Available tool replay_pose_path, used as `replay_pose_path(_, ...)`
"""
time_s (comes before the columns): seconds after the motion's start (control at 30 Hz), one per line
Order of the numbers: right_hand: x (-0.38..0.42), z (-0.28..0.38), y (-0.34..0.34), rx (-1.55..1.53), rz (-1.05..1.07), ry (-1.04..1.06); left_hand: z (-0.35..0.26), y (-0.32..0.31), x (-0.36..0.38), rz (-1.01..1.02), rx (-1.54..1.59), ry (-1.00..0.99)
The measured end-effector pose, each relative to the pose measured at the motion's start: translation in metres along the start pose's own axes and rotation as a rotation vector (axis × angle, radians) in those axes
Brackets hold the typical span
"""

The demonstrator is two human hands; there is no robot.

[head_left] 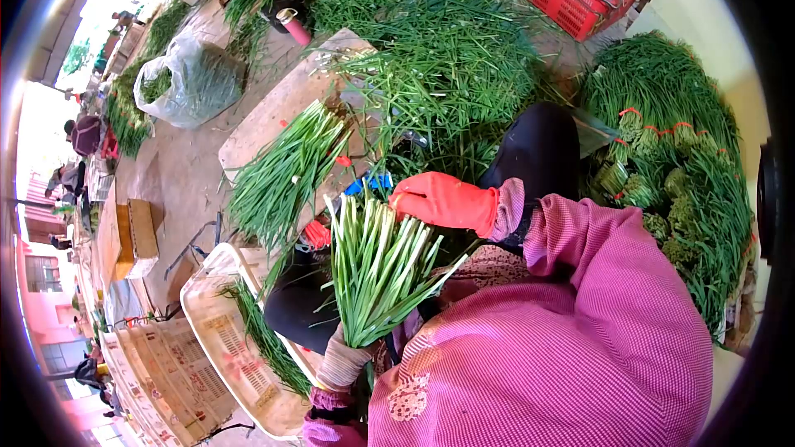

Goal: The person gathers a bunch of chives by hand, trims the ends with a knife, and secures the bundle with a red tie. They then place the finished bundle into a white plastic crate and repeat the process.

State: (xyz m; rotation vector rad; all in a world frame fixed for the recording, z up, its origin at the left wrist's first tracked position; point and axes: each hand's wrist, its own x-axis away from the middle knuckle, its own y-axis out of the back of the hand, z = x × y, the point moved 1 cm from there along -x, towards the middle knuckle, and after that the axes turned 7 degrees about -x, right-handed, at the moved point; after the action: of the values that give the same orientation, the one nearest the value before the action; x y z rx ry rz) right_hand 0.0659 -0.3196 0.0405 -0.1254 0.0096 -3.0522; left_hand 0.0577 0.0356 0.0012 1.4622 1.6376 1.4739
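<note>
A loose bunch of garlic chives (377, 269) is fanned out over my lap, its pale root ends upward. My left hand (346, 358), in a beige glove, is closed around the leafy lower part of it. My right hand (443, 200), in a red-orange glove, has its fingers curled beside the pale root ends; whatever they pinch is hidden. A blue object (370, 183) lies just past the bunch, partly covered. Near it are red ties (316, 234). Another pile of chives (290, 161) rests on a wooden board (269, 120).
A big heap of loose chives (464, 58) lies ahead. Tied bundles (662, 149) are stacked at right, below a red crate (571, 0). At left are a pale plastic basket (240, 356), a cardboard box (132, 240), a plastic bag (195, 83) and a pink bottle (294, 26).
</note>
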Motion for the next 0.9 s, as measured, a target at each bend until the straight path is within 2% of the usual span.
replay_pose_path(0.03,-0.002,-0.005,0.0,-0.022,-0.023,0.085,0.0,0.0,0.0,0.001,-0.014,-0.007)
replay_pose_path(0.1,0.001,0.008,-0.003,-0.088,-0.014,0.054,-0.003,0.01,0.001,0.021,0.046,0.03)
replay_pose_path(0.17,0.002,0.012,-0.005,0.053,-0.02,0.135,-0.004,0.012,0.0,0.042,0.105,0.063)
replay_pose_path(0.23,0.001,0.015,-0.004,0.057,-0.014,0.076,-0.002,0.007,-0.003,0.035,-0.124,0.012)
replay_pose_path(0.27,-0.001,0.012,-0.003,0.011,-0.001,-0.001,-0.004,0.008,-0.003,0.035,-0.124,0.013)
replay_pose_path(0.3,-0.002,0.011,-0.003,-0.036,0.011,-0.079,-0.007,0.01,-0.002,-0.006,0.135,0.087)
replay_pose_path(0.37,-0.002,0.009,-0.003,-0.018,0.0,-0.013,-0.011,0.015,0.0,-0.089,0.652,0.232)
replay_pose_path(0.43,-0.006,0.0,-0.002,-0.103,-0.011,0.094,-0.004,0.008,0.0,-0.109,0.636,0.217)
replay_pose_path(0.5,-0.007,0.003,-0.003,-0.123,-0.002,0.11,0.013,-0.013,0.002,-0.043,0.457,0.089)
replay_pose_path(0.53,-0.007,0.01,-0.003,-0.135,0.03,0.01,0.015,-0.016,0.002,-0.043,0.458,0.089)
replay_pose_path(0.57,-0.008,0.014,-0.003,-0.146,0.062,-0.091,0.014,-0.011,-0.001,-0.041,0.314,0.026)
replay_pose_path(0.6,-0.008,0.014,-0.003,-0.147,0.062,-0.092,0.013,-0.009,-0.004,-0.038,0.17,-0.036)
replay_pose_path(0.67,-0.008,0.014,-0.004,0.082,0.059,-0.07,0.016,-0.017,-0.003,-0.053,0.229,-0.022)
replay_pose_path(0.77,-0.01,0.003,-0.007,0.058,-0.023,-0.008,0.026,-0.039,0.0,-0.1,0.405,0.026)
replay_pose_path(0.83,-0.007,0.004,-0.009,0.013,-0.028,-0.06,0.031,-0.049,0.004,-0.131,0.524,0.062)
replay_pose_path(0.87,-0.007,0.006,-0.009,0.041,-0.033,-0.034,-0.002,0.008,-0.018,-0.08,-0.125,-0.135)
replay_pose_path(0.9,-0.007,0.007,-0.009,0.069,-0.038,-0.007,0.0,0.005,-0.017,-0.081,-0.125,-0.135)
